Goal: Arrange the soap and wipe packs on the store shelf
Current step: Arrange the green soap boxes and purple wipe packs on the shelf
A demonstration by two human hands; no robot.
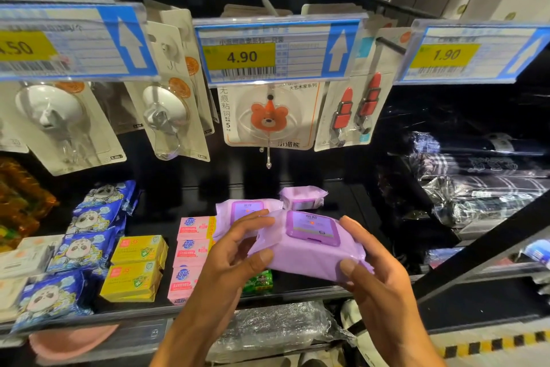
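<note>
A: Obs.: the purple wipe pack [309, 250] was held lid-up over the shelf [351, 217] front, just right of the pink soap bars [190, 250]. The left hand [235, 250] gripped its left end and the right hand [372, 274] its right end, thumbs on the near side, fingers curled behind.

B: Judgement: keep it level, then set it squarely in front of the stocked purple packs [302, 198], clear of the soaps, lid facing out

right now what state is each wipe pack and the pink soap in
held wipe pack, off the shelf, lid shut, tilted
left grip, holds the pack's left end
right grip, holds its right end
second wipe pack, flat on shelf, lid shut
small wipe pack, flat at the back
pink soap packs, three in a line, flat
</note>
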